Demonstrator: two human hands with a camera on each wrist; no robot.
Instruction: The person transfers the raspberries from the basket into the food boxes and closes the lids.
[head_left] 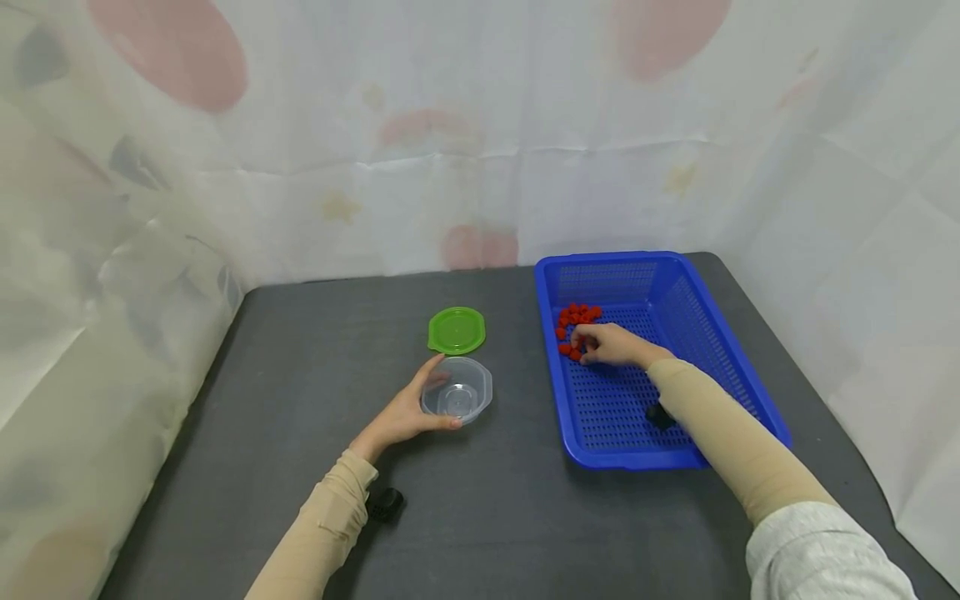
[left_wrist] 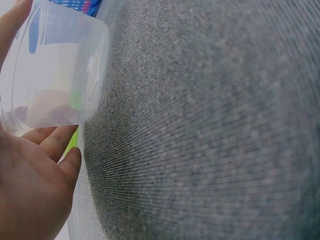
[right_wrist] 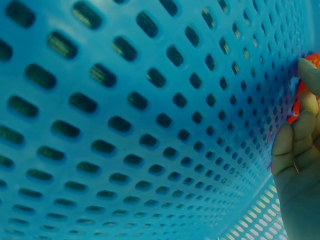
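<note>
A clear plastic container (head_left: 474, 390), its mouth facing up, is gripped by my left hand (head_left: 405, 412), thumb on the near side and fingers on the far side. The left wrist view shows the see-through wall of this container (left_wrist: 65, 75) beside the palm. Inside a blue perforated basket (head_left: 611, 460), my right hand (head_left: 611, 344) reaches down with bent fingers among small red pieces (head_left: 576, 310). Red also shows past the fingertips in the right wrist view; whether a piece is pinched there is unclear. A green lid (head_left: 457, 331) lies just behind the container.
Both the basket and the lid rest on a dark grey table (head_left: 300, 358). Printed white curtains (head_left: 420, 200) surround the back and sides. The basket's raised walls stand around the right hand. A black wrist camera (head_left: 386, 505) sits below the left wrist.
</note>
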